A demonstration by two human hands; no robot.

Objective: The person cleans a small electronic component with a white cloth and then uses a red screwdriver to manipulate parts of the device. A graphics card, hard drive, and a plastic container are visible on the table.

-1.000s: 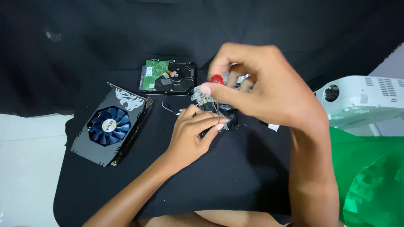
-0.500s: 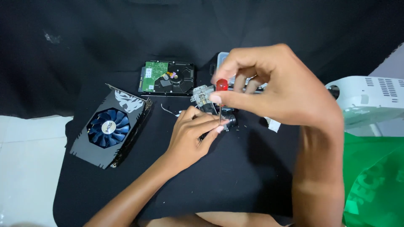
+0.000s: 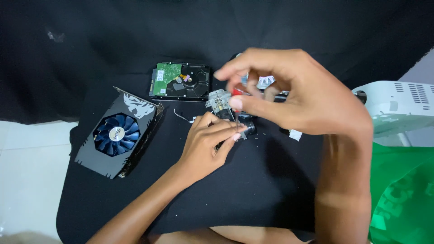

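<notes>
The right hand pinches a red-handled screwdriver, its shaft near upright, tip toward six o'clock; directly below, the left hand grips the small metal assembly on the black cloth; a graphics card lies at nine o'clock.

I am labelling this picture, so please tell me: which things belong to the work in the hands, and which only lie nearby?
In use:
- small metal part, held by left hand
- red-handled screwdriver, in right hand

Lying about:
- graphics card
- hard drive
- white device
- green bag
</notes>
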